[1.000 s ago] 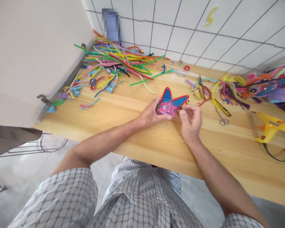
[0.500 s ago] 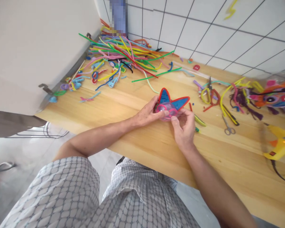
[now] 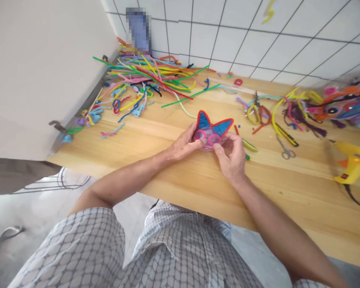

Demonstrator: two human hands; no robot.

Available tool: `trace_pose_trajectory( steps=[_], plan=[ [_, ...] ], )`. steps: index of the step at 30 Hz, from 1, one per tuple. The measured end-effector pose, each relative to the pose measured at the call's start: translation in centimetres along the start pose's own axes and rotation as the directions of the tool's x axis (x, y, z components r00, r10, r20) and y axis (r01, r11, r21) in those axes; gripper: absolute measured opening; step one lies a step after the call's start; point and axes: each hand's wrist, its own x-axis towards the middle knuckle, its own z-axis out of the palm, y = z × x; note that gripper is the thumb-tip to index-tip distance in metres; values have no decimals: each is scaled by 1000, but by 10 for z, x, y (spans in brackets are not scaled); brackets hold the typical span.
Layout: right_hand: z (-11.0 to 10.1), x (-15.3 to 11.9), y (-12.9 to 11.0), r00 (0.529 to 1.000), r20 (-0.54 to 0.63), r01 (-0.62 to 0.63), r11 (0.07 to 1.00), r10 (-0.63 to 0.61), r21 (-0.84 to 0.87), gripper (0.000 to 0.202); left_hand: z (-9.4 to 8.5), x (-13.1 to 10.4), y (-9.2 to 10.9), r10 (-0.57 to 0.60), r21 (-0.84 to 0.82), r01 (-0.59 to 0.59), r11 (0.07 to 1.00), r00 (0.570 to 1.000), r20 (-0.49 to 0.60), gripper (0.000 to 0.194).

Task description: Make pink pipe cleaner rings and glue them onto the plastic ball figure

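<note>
Between my two hands is a small pipe-cleaner animal head (image 3: 208, 133), purple, with pink rings round the eyes and two blue pointed ears edged in red. My left hand (image 3: 185, 144) grips it from the left, thumb across the front below the eyes. On the other side my right hand (image 3: 232, 156) holds its right edge, thumb at the lower front and the fingers partly hidden behind. The head is held just above the wooden table (image 3: 168, 176), ears pointing up and away from me.
A large heap of coloured pipe cleaners (image 3: 156, 74) lies at the back left. To the right are red-and-yellow-handled scissors (image 3: 259, 112), small grey scissors (image 3: 286, 150), a yellow glue gun (image 3: 352, 160) with its cord, and a colourful pipe-cleaner figure (image 3: 341, 108). A tiled wall (image 3: 221, 36) borders the back.
The camera view has shifted slightly, so the table and its things sit a little differently. Both hands keep hold of the animal head, with its eye rings now showing more clearly.
</note>
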Motion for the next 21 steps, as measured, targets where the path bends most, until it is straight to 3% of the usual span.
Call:
trace_pose_trajectory(
  steps=[9, 17, 21],
  plan=[
    [-5, -1, -8, 1000, 10, -8, 996, 7, 86, 45, 0, 2, 8, -49, -156, 60, 986, 996, 72, 85],
    [-9, -2, -7, 995, 45, -92, 981, 86, 168, 46, 2, 6, -4, -146, -291, 160, 943, 987, 68, 72],
    [-9, -1, -8, 987, 76, -154, 966, 141, 208, 45, 1, 8, -7, -175, -334, 185, 924, 983, 62, 76]
  ],
)
